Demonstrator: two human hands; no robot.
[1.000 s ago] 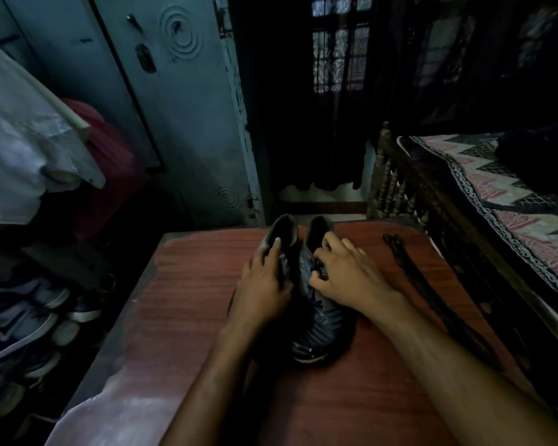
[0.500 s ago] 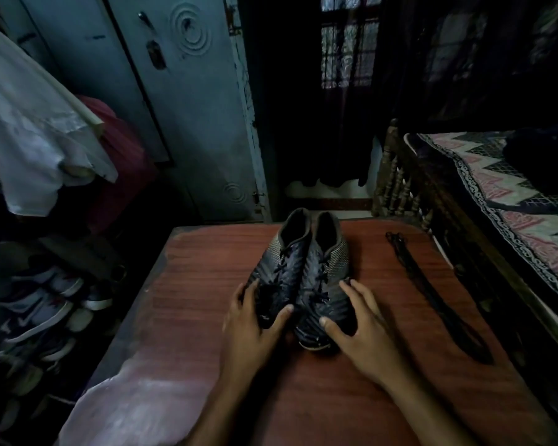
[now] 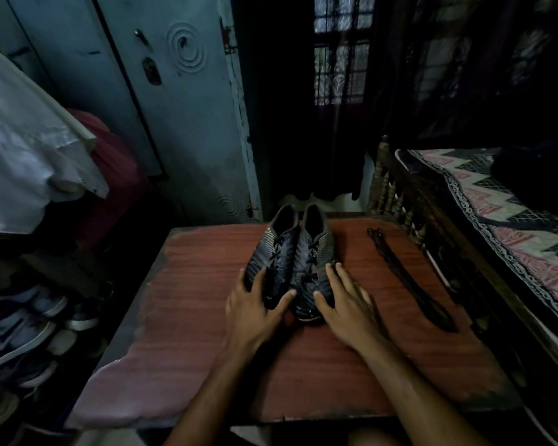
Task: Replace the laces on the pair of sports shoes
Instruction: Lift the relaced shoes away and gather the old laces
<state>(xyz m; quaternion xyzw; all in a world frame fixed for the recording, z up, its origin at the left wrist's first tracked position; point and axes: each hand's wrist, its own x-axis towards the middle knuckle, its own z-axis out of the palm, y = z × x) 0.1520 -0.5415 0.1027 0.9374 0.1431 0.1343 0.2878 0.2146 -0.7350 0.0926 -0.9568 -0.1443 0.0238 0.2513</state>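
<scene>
Two dark sports shoes stand side by side on the reddish wooden table, toes toward me, both laced with dark laces. My left hand rests around the toe of the left shoe, fingers spread and thumb lying over its front. My right hand lies against the toe and outer side of the right shoe, fingers straight. A bundle of loose black laces lies stretched out on the table to the right of the shoes, apart from both hands.
A wooden bed frame with a patterned cover runs along the table's right edge. A grey-blue door stands behind. Hanging clothes and a rack of several shoes are at the left. The table's near left corner is worn pale.
Both hands slid from the laces and tongues of the shoes down to the toes. The view has tilted slightly; the shoes and loose laces stay in place.
</scene>
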